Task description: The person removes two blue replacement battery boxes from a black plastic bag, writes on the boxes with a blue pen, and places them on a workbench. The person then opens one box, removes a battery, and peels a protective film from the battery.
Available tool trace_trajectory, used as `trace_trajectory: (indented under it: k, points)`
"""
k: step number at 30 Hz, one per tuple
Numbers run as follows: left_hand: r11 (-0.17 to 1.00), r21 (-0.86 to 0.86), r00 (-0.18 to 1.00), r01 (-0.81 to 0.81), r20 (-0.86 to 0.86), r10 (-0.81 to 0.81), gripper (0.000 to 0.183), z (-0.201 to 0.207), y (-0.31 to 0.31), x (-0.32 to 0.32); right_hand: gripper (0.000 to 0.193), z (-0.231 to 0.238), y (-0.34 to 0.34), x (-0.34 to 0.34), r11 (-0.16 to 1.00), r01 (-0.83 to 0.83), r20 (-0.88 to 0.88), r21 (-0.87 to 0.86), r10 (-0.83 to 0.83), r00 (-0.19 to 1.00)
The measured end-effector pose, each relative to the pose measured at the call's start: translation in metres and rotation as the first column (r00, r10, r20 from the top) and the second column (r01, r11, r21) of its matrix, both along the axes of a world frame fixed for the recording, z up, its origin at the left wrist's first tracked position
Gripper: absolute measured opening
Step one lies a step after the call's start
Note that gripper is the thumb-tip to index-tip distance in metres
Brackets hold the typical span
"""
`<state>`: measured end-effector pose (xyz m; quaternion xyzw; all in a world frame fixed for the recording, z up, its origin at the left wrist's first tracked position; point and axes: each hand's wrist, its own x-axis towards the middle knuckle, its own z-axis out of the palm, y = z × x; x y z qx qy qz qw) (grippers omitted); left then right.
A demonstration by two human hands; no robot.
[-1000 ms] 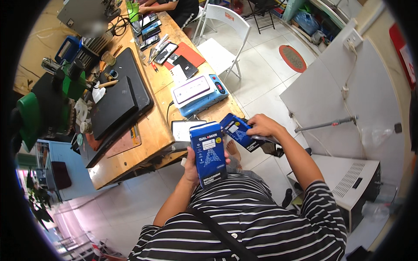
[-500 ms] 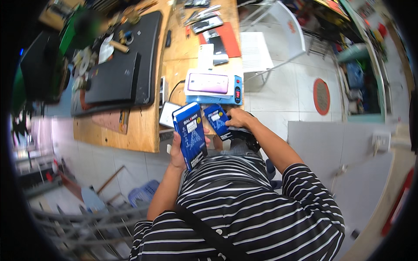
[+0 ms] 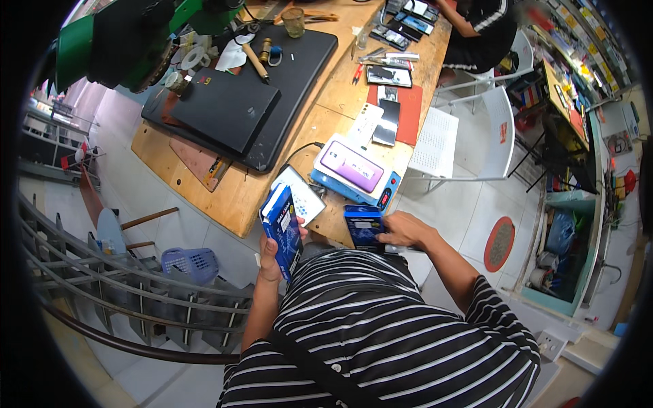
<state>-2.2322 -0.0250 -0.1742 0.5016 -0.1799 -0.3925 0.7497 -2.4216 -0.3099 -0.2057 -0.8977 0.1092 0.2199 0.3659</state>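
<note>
My left hand (image 3: 269, 261) is wrapped round a blue cardboard box (image 3: 283, 228), which stands tilted with its pale top edge facing up. A similar, smaller-looking blue box (image 3: 362, 226) is pinched at its right side by my right hand (image 3: 405, 230), close to the table's near edge. The two boxes are apart, both just in front of my body. Just beyond them, a purple phone (image 3: 351, 168) lies on a blue device with a red display (image 3: 385, 197). A white patterned sheet or box (image 3: 300, 195) rests beside the left box.
On the wooden table (image 3: 320, 126) lie a black laptop-like slab (image 3: 221, 109), an orange mat (image 3: 408, 112), a white phone back (image 3: 366, 125) and several phones and tools. White chairs (image 3: 500, 136) stand at the right, near another person (image 3: 479, 34). A metal railing (image 3: 136, 292) curves at the left.
The view has swung, bringing the other person and more of the table into sight. The right box has turned more upright, and my right hand has shifted along with it. Both hands keep their boxes.
</note>
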Motion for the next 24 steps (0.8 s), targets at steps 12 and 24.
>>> trace_trajectory:
  k: [12, 24]
  points:
    - [0.965, 0.231, 0.982, 0.124, 0.110, -0.152, 0.105, -0.008, 0.002, 0.005, 0.032, -0.044, 0.024, -0.017, 0.981, -0.008, -0.202, -0.193, -0.032, 0.979]
    - [0.944, -0.244, 0.649, 0.222, -0.686, -0.329, 0.083, -0.046, -0.047, 0.033, 0.049, -0.039, 0.043, 0.038, 0.970, 0.194, 0.030, -0.146, -0.192, 0.981]
